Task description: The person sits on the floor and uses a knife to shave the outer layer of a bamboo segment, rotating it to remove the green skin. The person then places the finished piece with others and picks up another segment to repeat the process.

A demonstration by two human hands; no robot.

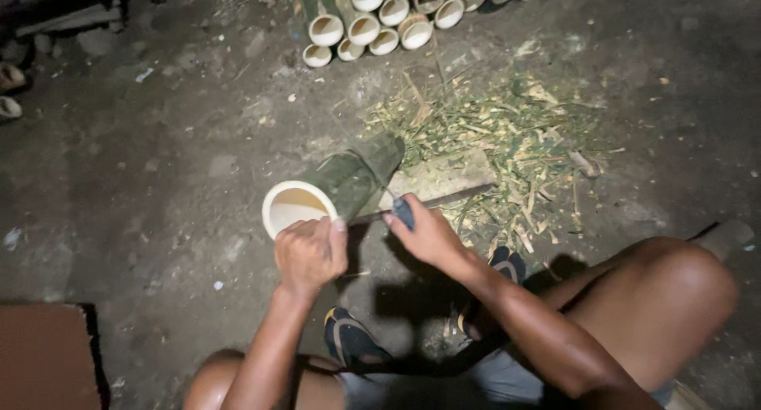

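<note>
A person squats on a dark dirt floor (158,188), knees wide, feet in dark sandals (353,343). The left hand (309,255) has its grip pressed tight around the rim of a bamboo section (349,184), a thick green tube lying on its side, its cut end a pale cream ring facing the person, hollow inside. The right hand (428,236) has its grip clenched on the handle of a long blade (444,200), which lies against the tube's flank. Just beyond, green and yellow bamboo shavings (507,141) litter the floor. Farthest away lies a stack of cut bamboo tubes (396,18), pale ends showing.
</note>
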